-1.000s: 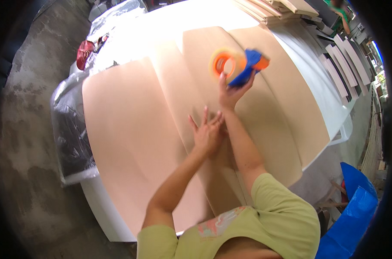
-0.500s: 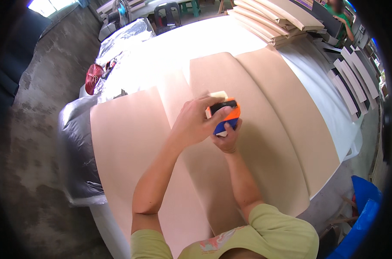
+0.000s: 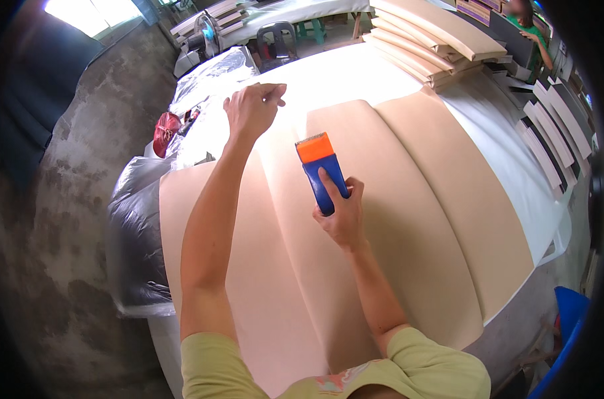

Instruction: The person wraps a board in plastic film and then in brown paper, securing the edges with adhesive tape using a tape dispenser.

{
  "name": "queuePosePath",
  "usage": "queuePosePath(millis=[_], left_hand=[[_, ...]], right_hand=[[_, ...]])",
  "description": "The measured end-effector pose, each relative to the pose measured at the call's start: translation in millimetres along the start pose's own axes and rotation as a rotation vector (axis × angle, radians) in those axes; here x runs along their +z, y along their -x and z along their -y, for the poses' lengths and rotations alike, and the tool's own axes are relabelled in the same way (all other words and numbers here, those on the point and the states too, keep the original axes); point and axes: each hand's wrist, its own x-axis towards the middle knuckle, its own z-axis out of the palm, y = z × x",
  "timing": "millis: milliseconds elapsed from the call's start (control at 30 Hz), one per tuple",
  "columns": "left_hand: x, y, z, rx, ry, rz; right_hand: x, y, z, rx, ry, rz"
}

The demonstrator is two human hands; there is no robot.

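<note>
In my right hand (image 3: 343,216) is a blue and orange tape dispenser (image 3: 322,169), gripped by its blue body with the thumb lying along it. Its serrated metal edge points away from me. My left hand (image 3: 254,112) is raised beyond and to the left of the dispenser, apart from it. Its fingers are drawn together, and whatever may be between them is too small to make out. Below both hands lie wide beige sheets (image 3: 381,219) with smooth, gently curved surfaces, placed side by side and partly overlapping.
Folded beige pieces (image 3: 435,43) are stacked at the far right. Beside them are white and dark strips (image 3: 548,139). Grey plastic wrapping (image 3: 142,226) and a red bundle (image 3: 165,133) are on the left. A fan (image 3: 207,33), a chair (image 3: 276,41) and another person (image 3: 533,40) are farther back.
My left hand has left the tape dispenser and moved away and to the left. My right hand has turned the dispenser, so its blue body and serrated edge now show.
</note>
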Motion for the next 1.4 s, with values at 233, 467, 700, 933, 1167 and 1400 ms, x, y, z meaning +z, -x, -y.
queuePosePath(millis=[233,467,700,933,1167,1400], left_hand=[[110,47,64,-0.135,0.208,0.403],[150,124,64,-0.252,0.353,0.304],[150,146,52,-0.267,-0.038,-0.045],[152,162,61,0.357,0.384,0.727],[165,158,61,0.587,-0.009,0.790],[164,179,65,0.302,-0.016,0.546]], right_hand=[[-52,-5,48,0.116,0.257,0.569],[-57,-6,56,0.241,0.295,0.764],[-47,-13,54,0.430,0.379,0.885],[-49,-5,54,0.373,0.397,0.860],[-58,9,52,0.368,0.451,0.993],[-160,84,99,0.368,0.512,1.245]])
